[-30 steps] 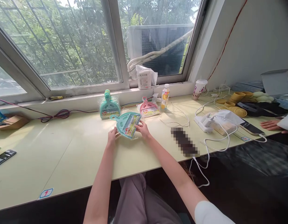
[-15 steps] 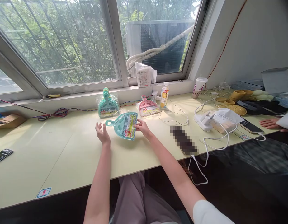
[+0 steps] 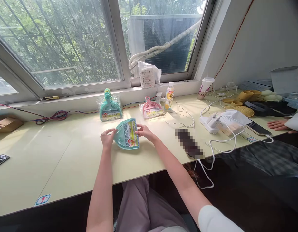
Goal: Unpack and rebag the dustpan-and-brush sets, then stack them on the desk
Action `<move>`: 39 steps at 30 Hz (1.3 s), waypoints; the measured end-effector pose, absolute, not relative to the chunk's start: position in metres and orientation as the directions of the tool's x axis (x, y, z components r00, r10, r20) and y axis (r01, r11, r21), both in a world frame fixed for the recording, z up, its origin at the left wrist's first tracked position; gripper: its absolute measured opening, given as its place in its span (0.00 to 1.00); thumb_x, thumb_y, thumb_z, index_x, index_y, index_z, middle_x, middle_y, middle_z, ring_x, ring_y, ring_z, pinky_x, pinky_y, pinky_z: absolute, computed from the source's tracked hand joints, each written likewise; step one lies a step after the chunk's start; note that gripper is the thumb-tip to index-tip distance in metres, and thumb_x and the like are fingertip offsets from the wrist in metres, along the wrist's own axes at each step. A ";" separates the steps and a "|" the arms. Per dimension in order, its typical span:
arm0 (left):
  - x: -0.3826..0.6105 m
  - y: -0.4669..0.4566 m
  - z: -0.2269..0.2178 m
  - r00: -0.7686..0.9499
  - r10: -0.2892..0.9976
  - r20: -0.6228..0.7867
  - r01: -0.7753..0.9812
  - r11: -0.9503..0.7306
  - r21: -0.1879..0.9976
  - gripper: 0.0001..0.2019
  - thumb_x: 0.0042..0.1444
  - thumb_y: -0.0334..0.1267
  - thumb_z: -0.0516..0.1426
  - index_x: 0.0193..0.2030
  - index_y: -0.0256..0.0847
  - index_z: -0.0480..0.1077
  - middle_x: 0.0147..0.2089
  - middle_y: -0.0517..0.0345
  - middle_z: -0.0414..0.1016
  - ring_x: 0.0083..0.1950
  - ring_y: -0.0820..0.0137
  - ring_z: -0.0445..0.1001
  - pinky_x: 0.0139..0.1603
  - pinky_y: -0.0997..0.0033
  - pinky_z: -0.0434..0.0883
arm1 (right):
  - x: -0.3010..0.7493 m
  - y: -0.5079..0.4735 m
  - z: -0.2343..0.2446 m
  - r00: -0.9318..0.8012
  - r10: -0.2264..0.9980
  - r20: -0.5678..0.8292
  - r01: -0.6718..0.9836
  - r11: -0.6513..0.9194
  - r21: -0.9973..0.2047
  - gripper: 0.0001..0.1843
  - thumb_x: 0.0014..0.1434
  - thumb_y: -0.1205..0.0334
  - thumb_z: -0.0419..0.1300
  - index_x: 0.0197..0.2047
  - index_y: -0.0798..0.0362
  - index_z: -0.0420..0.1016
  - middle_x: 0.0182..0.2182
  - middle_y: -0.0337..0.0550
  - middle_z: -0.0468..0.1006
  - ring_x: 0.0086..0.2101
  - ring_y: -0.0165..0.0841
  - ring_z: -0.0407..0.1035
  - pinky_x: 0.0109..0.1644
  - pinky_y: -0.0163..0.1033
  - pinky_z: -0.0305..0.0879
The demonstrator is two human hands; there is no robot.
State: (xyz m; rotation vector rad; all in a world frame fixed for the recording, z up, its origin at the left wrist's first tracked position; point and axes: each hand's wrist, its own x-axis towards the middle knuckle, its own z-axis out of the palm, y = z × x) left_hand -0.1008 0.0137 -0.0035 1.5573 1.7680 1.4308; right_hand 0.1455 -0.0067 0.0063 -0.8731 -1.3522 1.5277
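A teal mini dustpan with a brush set in it is held between my two hands just above the table, turned sideways. My left hand is closed round its handle end, which the fingers hide. At the opposite, straight edge, my right hand pinches the pan beside the printed label. Behind it, a stack of green dustpan sets in clear wrap leans by the window ledge. To the right of that stack lies a pink dustpan set, also wrapped.
A drink bottle, a paper cup and a tissue pack stand toward the back. On the right are a pixelated dark object, a power strip, white cables and a phone. Another person's hand rests at the far right.
My left hand has gone from open beside the handle to closed on it. The teal dustpan has shifted slightly down and left, with my right hand still on its edge.
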 end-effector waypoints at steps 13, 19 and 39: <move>-0.152 0.013 -0.015 -0.903 0.394 0.171 0.287 0.256 0.923 0.19 0.57 0.37 0.49 0.55 0.35 0.61 0.53 0.38 0.70 0.59 0.54 0.65 0.58 0.49 0.63 | 0.157 0.009 -0.002 -0.016 0.996 0.085 -0.439 0.070 -0.896 0.24 0.48 0.67 0.65 0.49 0.55 0.68 0.33 0.42 0.81 0.31 0.34 0.75 0.40 0.42 0.74; -0.109 -0.012 0.013 -0.782 0.335 0.526 0.573 0.053 0.818 0.28 0.60 0.42 0.49 0.65 0.38 0.48 0.69 0.35 0.46 0.70 0.50 0.43 0.65 0.38 0.45 | 0.151 0.009 -0.004 0.045 0.997 0.060 -0.538 0.075 -0.840 0.23 0.48 0.70 0.64 0.49 0.54 0.67 0.33 0.41 0.80 0.33 0.33 0.76 0.44 0.43 0.74; -0.063 0.005 -0.010 -0.137 0.990 -0.039 -0.145 0.019 0.989 0.17 0.57 0.45 0.52 0.49 0.38 0.69 0.42 0.50 0.75 0.43 0.64 0.75 0.41 0.64 0.75 | 0.155 0.015 -0.008 -0.106 0.971 -0.215 -0.117 -0.227 -0.967 0.11 0.59 0.58 0.57 0.34 0.58 0.71 0.27 0.50 0.80 0.19 0.32 0.73 0.19 0.32 0.65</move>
